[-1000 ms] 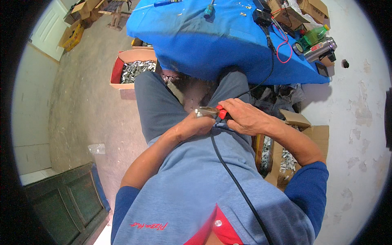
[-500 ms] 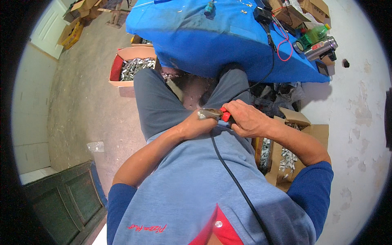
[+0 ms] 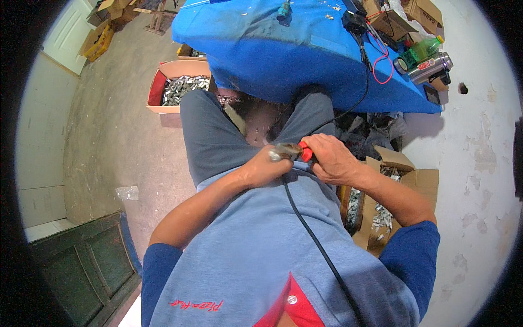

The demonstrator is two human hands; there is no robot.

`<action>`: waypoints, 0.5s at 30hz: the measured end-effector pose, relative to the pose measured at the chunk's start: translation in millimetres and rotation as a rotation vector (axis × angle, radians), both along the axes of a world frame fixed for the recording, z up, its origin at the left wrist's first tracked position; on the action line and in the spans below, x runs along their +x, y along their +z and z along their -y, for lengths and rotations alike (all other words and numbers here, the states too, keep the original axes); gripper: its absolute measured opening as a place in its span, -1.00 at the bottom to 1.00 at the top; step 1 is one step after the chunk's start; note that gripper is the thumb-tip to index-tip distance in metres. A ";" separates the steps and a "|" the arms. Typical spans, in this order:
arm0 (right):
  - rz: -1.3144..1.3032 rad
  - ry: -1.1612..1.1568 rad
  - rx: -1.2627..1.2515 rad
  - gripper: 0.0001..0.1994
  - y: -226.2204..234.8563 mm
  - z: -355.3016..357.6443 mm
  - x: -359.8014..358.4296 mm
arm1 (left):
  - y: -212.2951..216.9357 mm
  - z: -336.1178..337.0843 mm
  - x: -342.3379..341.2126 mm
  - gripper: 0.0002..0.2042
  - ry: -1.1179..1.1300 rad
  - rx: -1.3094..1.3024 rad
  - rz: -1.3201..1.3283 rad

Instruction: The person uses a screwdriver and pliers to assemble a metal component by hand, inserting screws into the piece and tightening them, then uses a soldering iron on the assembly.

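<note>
Over my lap, my right hand (image 3: 333, 157) is closed round the red handles of a pair of pliers (image 3: 306, 152). The metal jaws point left toward my left hand (image 3: 260, 168). Its fingers are curled closed round a small shiny metal piece (image 3: 276, 155), which meets the jaws; its exact kind is too small to tell. A black cable (image 3: 305, 222) runs down across my shirt and passes beneath the hands.
Ahead, a blue-covered table (image 3: 261, 60) carries a screwdriver (image 3: 283, 11), a black adapter (image 3: 354, 22), a green bottle (image 3: 422, 50) and a steel flask (image 3: 431, 68). Small metal parts fill a carton (image 3: 180, 110) at the left. Another open carton (image 3: 419, 188) stands at my right.
Both hands and the pliers have shifted very slightly to the right in the picture. The hold on the pliers and the metal piece stays the same.
</note>
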State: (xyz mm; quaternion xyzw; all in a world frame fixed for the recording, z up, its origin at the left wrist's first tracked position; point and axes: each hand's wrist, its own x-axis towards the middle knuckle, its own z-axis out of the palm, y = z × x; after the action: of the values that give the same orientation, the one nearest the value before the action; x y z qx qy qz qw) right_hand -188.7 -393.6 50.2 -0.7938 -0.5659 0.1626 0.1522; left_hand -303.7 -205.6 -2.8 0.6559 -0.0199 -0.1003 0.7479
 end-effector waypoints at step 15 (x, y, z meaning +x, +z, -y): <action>-0.609 -0.101 0.192 -0.72 17.0 -45.1 -10.0 | 5.1 -0.4 10.1 -0.79 -0.102 -0.034 -0.071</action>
State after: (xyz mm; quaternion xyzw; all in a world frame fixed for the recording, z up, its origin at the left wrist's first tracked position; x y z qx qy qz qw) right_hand -198.7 -348.5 67.2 -0.7178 -0.4668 0.3307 0.3968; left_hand -293.6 -205.1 2.3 0.6373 -0.0286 -0.1610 0.7531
